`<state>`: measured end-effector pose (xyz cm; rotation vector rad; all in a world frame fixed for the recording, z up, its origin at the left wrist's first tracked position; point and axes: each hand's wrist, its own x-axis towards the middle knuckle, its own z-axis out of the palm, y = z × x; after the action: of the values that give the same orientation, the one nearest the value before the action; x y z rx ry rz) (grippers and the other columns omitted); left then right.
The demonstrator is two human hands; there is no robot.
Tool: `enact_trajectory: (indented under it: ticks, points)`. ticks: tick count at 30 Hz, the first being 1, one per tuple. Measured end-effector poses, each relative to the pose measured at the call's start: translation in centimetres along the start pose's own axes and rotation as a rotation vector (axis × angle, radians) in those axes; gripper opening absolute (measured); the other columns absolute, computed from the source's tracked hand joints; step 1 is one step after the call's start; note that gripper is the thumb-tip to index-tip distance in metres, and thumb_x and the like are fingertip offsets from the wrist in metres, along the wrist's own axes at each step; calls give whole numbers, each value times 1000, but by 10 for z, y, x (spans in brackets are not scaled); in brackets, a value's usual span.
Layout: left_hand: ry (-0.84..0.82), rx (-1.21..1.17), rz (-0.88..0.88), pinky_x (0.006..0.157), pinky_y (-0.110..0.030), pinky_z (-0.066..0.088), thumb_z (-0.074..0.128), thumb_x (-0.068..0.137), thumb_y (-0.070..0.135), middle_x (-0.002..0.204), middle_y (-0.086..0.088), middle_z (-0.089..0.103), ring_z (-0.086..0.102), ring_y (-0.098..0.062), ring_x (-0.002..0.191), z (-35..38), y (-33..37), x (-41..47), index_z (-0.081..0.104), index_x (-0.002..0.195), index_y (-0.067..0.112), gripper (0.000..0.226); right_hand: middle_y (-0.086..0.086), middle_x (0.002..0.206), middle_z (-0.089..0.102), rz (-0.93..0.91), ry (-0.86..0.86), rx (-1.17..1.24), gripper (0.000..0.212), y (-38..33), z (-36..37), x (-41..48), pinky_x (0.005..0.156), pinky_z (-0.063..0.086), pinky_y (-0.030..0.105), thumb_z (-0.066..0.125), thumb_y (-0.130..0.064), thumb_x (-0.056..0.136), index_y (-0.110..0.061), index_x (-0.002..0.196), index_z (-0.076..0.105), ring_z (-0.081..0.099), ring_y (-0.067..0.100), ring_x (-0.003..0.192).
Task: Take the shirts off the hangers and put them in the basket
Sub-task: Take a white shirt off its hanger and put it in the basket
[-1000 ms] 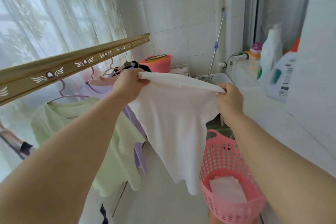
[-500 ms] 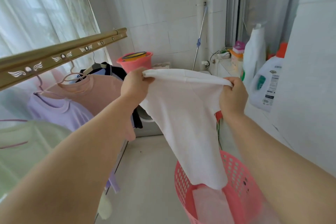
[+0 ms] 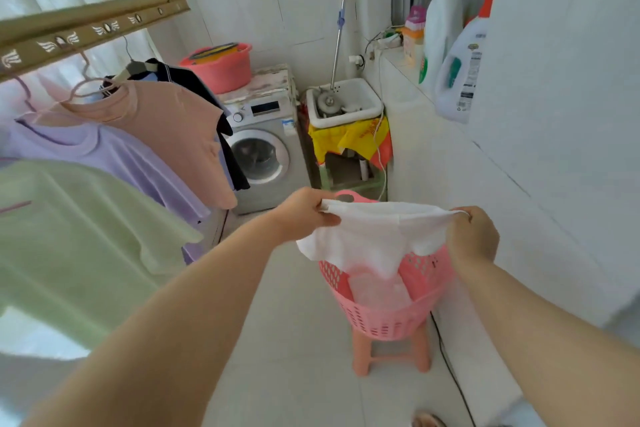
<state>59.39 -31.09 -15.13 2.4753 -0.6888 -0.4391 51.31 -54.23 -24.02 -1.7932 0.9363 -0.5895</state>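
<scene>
I hold a white shirt [image 3: 377,236] stretched between both hands, low over the pink basket [image 3: 388,319]. My left hand [image 3: 304,211] grips its left end and my right hand [image 3: 472,236] grips its right end. The shirt's lower part hangs inside the basket, on top of white cloth lying there. The basket stands on a pink stool [image 3: 391,354]. On the left, a green shirt [image 3: 69,236], a purple shirt [image 3: 114,156], a peach shirt [image 3: 180,128] and a dark garment [image 3: 194,83] hang on hangers from the gold rail [image 3: 90,24].
A washing machine [image 3: 263,149] with a pink tub [image 3: 221,62] on top stands against the far wall, beside a white sink [image 3: 343,104]. Detergent bottles [image 3: 460,73] line the ledge on the right. A black cable [image 3: 450,367] runs along the floor by the right wall.
Both hands have come down with the white shirt from chest height to just above the basket. Its hem has dropped into the basket. My view has tilted down and right.
</scene>
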Motion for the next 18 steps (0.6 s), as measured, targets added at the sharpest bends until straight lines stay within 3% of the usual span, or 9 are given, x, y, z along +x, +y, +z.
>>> enact_trajectory:
  ticks: [2,4,5,7,10,13,15,17,18]
  points:
    - [-143,19,-49,81,-29,50,72,81,23,87,-3,67,62,-22,86,23,-10,-21,65,79,24,7,22,106,65,20,-19,-43,37,29,-12,-21,83,43,37,35,-13,84,1,102,64,56,37,99]
    - [-262,58,-88,92,-43,51,73,73,34,92,-4,68,64,-27,94,46,-18,-44,68,93,17,27,23,96,64,38,-53,-81,41,52,-25,-46,78,45,41,32,-18,80,5,95,62,55,37,90]
    - [-317,56,-100,93,-42,49,74,75,30,91,-2,65,63,-27,94,55,-18,-55,68,98,15,28,21,91,62,29,-72,-99,45,61,-30,-54,74,45,40,29,-22,74,5,91,61,54,36,86]
    - [-416,65,-91,86,-32,49,72,81,19,92,1,63,60,-20,90,72,-17,-73,69,105,14,25,16,80,57,13,-114,-134,41,76,-37,-68,65,40,37,26,-24,67,-1,78,57,50,33,79]
    - [-496,63,-67,78,-25,44,72,82,19,87,7,61,57,-12,82,88,-10,-90,68,113,18,31,11,74,48,-9,-171,-207,22,80,-35,-71,57,30,32,33,-16,84,-9,66,42,45,29,76]
    - [-543,90,-60,70,-21,40,72,81,21,65,19,51,48,-4,67,95,-9,-98,70,108,20,27,15,92,56,-162,-344,-394,21,72,-13,-65,69,35,31,38,-3,90,-10,75,51,51,30,87]
    - [-591,91,-43,79,-23,44,71,81,20,71,22,58,55,-5,75,98,-8,-103,71,102,22,21,13,115,56,-275,-562,-367,24,62,6,-69,85,39,32,40,-3,92,-9,100,61,52,29,109]
    - [-626,76,-38,83,-24,44,70,81,19,78,18,61,57,-8,81,99,-8,-106,70,94,23,13,4,138,42,-234,-826,-277,44,56,24,-85,105,31,32,44,-10,95,-15,138,41,40,22,129]
    - [-626,68,-47,80,-24,43,70,82,19,76,16,60,55,-8,79,98,-8,-106,70,94,22,12,0,141,38,-159,-956,-245,52,57,33,-94,110,28,33,46,-15,96,-21,145,30,37,20,131]
